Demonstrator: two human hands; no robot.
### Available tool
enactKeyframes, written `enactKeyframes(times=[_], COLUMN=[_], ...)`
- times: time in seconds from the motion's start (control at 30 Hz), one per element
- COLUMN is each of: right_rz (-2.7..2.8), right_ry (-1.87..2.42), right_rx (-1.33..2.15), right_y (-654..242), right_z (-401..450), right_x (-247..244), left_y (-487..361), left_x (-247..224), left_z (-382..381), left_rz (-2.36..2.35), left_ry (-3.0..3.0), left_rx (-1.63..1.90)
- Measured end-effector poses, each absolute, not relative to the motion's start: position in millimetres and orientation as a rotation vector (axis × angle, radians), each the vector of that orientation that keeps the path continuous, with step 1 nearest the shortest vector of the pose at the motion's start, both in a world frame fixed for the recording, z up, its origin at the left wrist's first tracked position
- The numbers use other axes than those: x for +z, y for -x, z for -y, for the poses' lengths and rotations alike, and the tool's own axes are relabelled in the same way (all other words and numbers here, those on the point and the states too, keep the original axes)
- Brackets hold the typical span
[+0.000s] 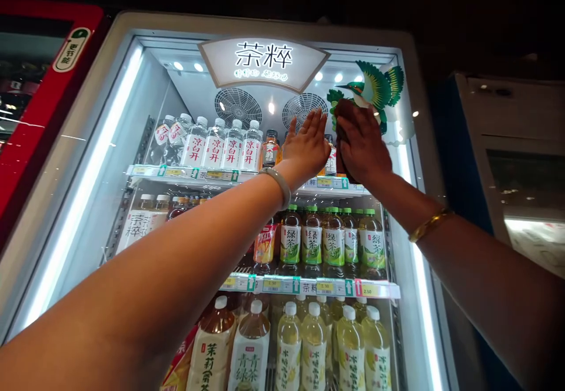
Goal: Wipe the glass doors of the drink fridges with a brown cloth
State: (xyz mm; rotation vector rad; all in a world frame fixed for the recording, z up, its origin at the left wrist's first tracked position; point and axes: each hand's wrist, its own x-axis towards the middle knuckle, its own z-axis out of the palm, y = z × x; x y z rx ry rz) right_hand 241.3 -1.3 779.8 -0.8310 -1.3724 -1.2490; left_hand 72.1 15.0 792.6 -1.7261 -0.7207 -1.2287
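Observation:
My left hand [308, 143] lies against the glass door of a lit drinks cooler, fingers stretched out, holding nothing; a pale bangle [279, 186] is on its wrist. Just to the right, my right hand [365, 146] presses a dark brown cloth [342, 164] on the glass. Parts of the cloth show above and to the left of this hand, and the rest is hidden under it. A gold bracelet [430, 224] circles the right wrist. Directly above the right hand is a green bird decoration [375, 88] on the door.
Behind the glass, shelves hold white-labelled water bottles [215, 143], green-capped tea bottles [312, 235] and pale yellow drinks [314, 344]. A lit sign [263, 64] hangs at the top. A red cooler frame [33, 173] stands left; another cabinet [525, 120] is at right.

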Motion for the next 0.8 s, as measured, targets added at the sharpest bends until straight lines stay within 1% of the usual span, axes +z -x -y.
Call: enactKeyframes(times=[0.1,0.2,0.3,0.43,0.57,0.67,0.8], right_rz=[1.268,1.379,1.479,1.404,1.309,1.393,1.474], right_ry=[0.913,0.904,0.852,0.885,0.887,0.856,0.834], right_rx=[-1.148,-1.181,-1.226,-1.186,-1.120,-1.187,-1.237], right_y=[-231,-208,-190,-187,-178,-158,-139], right_z=[2,3,3,3,1,-1,-4], right_x=[760,740,749,771,749,734,757], left_y=[-59,-49,-40,-25,-10,-3,12], left_x=[784,774,778,786,773,765,768], left_z=[-14,-11,-11,-13,-13,-12,-14], left_rz=[0.708,0.707,0.754,0.823,0.817,0.803,0.858], left_ry=[1.728,1.741,1.731,1.702,1.695,1.695,1.671], left_rx=[-1.198,-1.139,-1.141,-1.151,-1.145,-1.125,-1.128])
